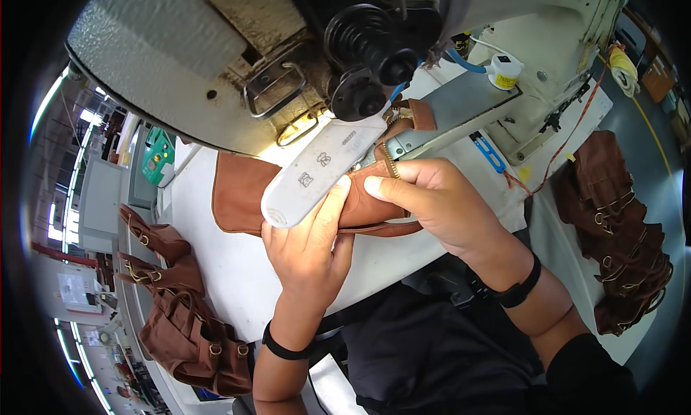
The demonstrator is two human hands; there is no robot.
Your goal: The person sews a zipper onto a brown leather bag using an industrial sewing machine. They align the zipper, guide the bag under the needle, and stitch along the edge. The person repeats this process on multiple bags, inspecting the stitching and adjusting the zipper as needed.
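Observation:
A brown leather bag piece (245, 192) lies under the head of a sewing machine, with a brass-toothed zipper (389, 160) along an edge near the needle area. My left hand (306, 253) holds its near side, index fingertip on top and thumb at the lower edge. A long white plate (324, 170) hanging from the machine hides some of these fingertips. Just right of it, my right hand (439, 203) pinches the leather beside the zipper between thumb and forefinger. The stitching point itself is hidden behind the white plate and the machine head (216, 62).
Brown leather bags with brass rings (191, 321) are heaped at the left edge of the white table (230, 271). More brown bags (612, 235) are piled at the right. A blue-handled tool (489, 153) lies beside the machine arm (461, 120). A green device (157, 156) stands at the far left.

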